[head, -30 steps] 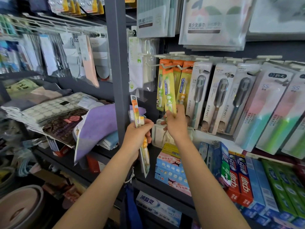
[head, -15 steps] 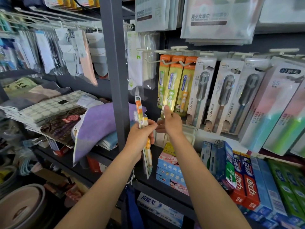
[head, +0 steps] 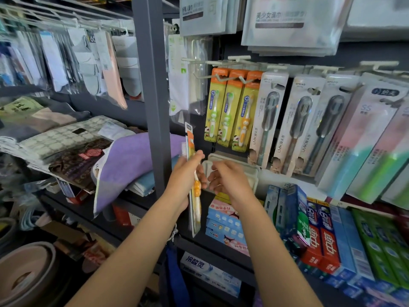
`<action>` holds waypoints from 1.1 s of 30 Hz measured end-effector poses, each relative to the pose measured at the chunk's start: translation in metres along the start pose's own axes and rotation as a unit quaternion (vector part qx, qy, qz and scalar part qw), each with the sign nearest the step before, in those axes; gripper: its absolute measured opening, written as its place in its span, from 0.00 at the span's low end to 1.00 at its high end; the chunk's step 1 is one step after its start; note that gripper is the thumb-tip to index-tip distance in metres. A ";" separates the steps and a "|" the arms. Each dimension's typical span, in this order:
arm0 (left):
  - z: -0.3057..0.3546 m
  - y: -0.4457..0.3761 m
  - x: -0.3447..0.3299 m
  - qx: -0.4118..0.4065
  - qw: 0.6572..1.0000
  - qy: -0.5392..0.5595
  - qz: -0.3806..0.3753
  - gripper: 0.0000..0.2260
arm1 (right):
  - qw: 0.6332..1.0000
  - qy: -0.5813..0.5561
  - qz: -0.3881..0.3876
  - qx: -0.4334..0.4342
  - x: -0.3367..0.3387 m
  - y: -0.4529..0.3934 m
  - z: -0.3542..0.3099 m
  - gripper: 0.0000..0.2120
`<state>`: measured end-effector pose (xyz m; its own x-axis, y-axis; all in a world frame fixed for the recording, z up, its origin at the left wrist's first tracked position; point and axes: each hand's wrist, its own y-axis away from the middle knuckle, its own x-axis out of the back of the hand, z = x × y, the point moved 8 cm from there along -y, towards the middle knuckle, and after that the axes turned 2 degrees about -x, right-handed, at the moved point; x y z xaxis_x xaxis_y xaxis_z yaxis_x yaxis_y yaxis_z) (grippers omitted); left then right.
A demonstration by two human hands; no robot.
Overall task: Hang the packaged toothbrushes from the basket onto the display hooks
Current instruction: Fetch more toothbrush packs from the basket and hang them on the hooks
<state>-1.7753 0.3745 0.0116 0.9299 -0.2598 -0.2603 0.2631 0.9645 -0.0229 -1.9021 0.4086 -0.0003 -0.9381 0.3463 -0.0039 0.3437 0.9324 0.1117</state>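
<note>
In front of the grey shelf post (head: 152,107), low and near, the left hand (head: 184,180) grips a packaged toothbrush (head: 194,185) edge-on, thumb and fingers curled round the pack's middle, orange card top pointing up. The right hand (head: 230,180) sits just beside it on the right, fingers loosely bent, holding nothing (prob. about to take the pack). Up and to the right, three matching orange-yellow packs (head: 230,111) already hang side by side on a white hook (head: 219,77); grey toothbrush packs (head: 294,122) hang further right. Basket isn't visible.

Risks, as I judge them: handover btw hands is the weak spot; the pack is thin and slick, so a loose pinch could let it drop onto the toothpaste boxes (head: 225,227) below. Also the hook tip looks crowded w/ three packs, so missing the hang hole could knock one off.
</note>
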 end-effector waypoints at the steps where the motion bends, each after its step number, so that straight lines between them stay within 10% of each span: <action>1: 0.001 0.001 -0.001 -0.009 1.000 0.004 -0.004 0.15 | 0.999 0.013 -0.022 0.020 -0.003 0.009 -0.003 0.12; 8: 0.006 0.014 -0.012 0.004 0.997 0.052 -0.060 0.17 | 0.987 0.115 -0.090 0.068 -0.009 0.045 -0.001 0.19; 25: 0.003 0.034 -0.013 0.017 0.997 -0.009 -0.076 0.13 | 0.983 0.068 0.109 0.128 0.027 0.066 -0.014 0.08; 33: 0.004 0.023 -0.005 0.023 0.999 -0.011 -0.048 0.17 | 0.987 0.076 0.070 0.123 0.038 0.043 -0.035 0.11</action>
<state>-1.7729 0.3981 0.0161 0.9049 -0.3525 -0.2385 0.3625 0.9320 -0.0019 -1.9243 0.4581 0.0391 -0.8701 0.4706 0.1466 0.4517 0.8803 -0.1447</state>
